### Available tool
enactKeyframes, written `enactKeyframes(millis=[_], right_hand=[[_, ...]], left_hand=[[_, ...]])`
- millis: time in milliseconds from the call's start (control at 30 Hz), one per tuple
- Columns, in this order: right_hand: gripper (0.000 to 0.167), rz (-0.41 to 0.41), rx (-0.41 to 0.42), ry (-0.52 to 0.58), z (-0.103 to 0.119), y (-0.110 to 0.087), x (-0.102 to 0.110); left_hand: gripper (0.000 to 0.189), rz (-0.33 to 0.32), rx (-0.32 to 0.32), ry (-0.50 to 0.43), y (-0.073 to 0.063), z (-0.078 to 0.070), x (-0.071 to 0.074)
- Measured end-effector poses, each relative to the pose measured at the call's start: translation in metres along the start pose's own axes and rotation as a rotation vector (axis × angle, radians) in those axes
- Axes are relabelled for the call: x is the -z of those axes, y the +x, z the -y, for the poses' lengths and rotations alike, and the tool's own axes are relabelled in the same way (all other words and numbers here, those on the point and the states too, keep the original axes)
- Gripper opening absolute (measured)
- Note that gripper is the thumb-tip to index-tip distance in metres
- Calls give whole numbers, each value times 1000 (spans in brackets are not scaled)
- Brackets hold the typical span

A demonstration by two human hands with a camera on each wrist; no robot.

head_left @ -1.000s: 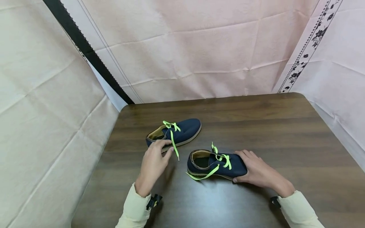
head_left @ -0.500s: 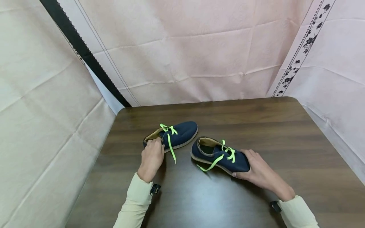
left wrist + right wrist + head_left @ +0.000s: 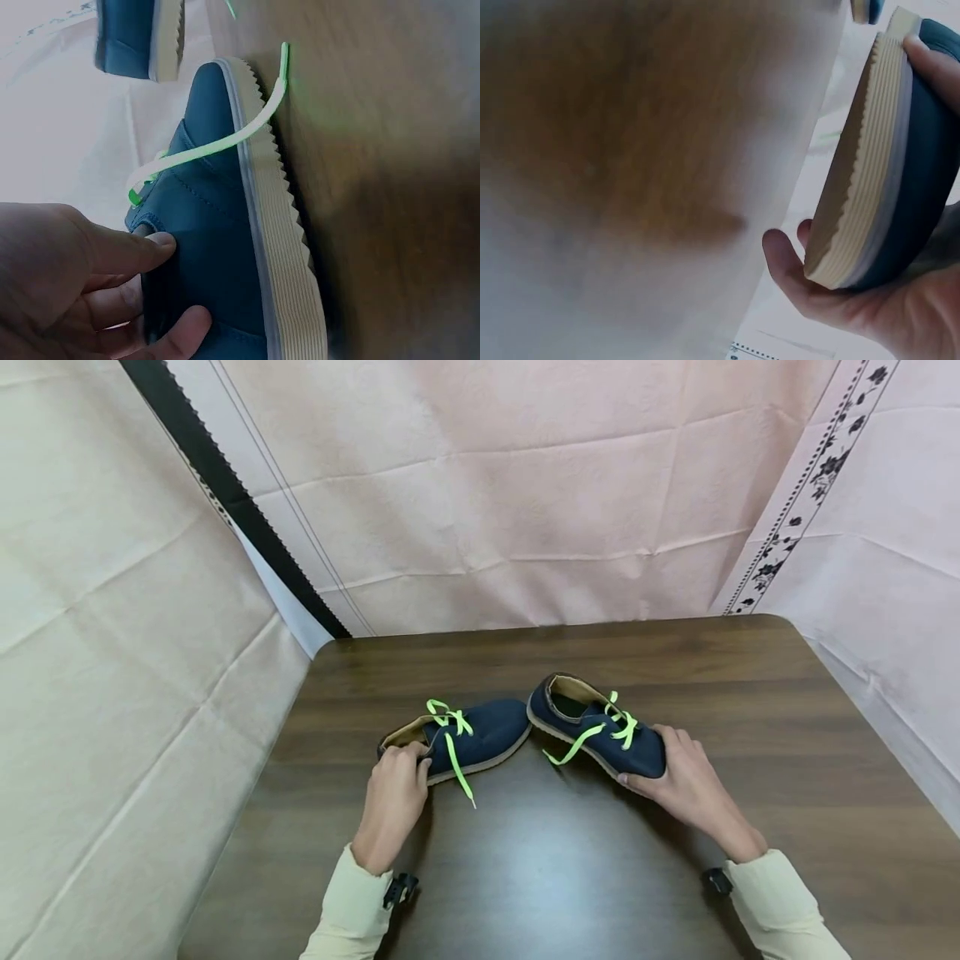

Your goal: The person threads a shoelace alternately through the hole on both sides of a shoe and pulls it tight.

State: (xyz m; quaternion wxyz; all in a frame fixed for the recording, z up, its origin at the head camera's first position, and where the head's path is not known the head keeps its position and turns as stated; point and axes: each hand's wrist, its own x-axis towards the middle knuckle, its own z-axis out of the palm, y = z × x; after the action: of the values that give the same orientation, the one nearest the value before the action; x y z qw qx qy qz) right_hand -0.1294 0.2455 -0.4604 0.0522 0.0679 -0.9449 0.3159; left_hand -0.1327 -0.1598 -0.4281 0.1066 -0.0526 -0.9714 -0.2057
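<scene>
In the head view, a navy shoe point(image 3: 491, 731) with neon green laces point(image 3: 458, 768) rests on the table, toe pointing right. My left hand point(image 3: 392, 797) pinches its side collar near the heel; in the left wrist view, the thumb point(image 3: 184, 334) lies outside the upper and fingers reach into the opening. The matching shoe point(image 3: 637, 753) is gripped around the toe by my right hand point(image 3: 693, 785). It is tilted with its heel raised, and that heel overlaps the first shoe's toe in the head view. Its ridged cream sole point(image 3: 874, 157) faces the right wrist camera.
A brown wooden table point(image 3: 570, 877) lies under both shoes. Pale cloth point(image 3: 487, 485) hangs behind its far edge and at the sides, with a black strip point(image 3: 232, 502) on the left and a floral band point(image 3: 810, 502) on the right.
My left hand has gone from beside the left shoe's lace to pinching its collar. My right hand has carried its shoe away from me and rightward, turning and tilting it up.
</scene>
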Motion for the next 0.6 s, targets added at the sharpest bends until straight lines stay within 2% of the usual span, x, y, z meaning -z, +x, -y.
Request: enactKeyframes(millis=[133,333,600], right_hand=[[94,-29,-8,-16,0,8,1],[94,-2,-15,-6,-3,32,5],[91,83,11,-14,0,61,7]], left_hand=[[13,-3,-19,-7,-15,0,6],[11,29,-41,-35,-36,-9,17],[11,27,-146,-104,-51,-26,11]])
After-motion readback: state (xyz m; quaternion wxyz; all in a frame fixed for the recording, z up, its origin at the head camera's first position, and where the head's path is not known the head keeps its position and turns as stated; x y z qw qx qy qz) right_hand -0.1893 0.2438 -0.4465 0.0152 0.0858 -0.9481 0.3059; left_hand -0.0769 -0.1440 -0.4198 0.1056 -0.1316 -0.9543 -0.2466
